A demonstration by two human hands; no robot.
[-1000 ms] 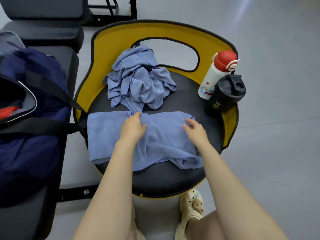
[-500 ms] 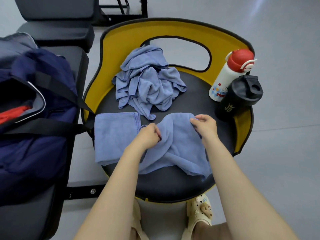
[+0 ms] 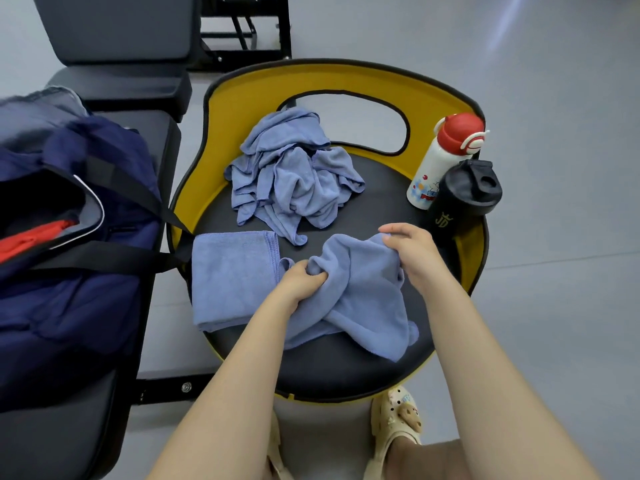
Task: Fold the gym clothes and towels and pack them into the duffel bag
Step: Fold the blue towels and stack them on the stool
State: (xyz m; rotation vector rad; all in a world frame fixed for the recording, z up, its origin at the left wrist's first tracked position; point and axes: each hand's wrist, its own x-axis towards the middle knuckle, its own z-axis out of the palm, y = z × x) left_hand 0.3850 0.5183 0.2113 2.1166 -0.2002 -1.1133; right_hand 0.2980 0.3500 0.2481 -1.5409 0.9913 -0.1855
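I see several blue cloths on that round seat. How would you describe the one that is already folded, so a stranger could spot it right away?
Find the round black seat with the yellow back. The folded towel lies flat at the seat's left edge, beside the dark blue bag. Unlike the crumpled pile behind it and the rumpled towel gripped by both hands, it is a neat, smooth rectangle that no hand holds.

Both hands, left (image 3: 302, 280) and right (image 3: 408, 252), bunch blue towel (image 3: 360, 299) on seat (image 3: 332, 368).

Gym floor: black padded weight bench (image 3: 114, 46) on black steel frame (image 3: 249, 32), smooth grey flooring (image 3: 554, 81), round black-and-yellow padded stool (image 3: 346, 368), black plastic shaker bottle (image 3: 462, 195) at stool's right edge.
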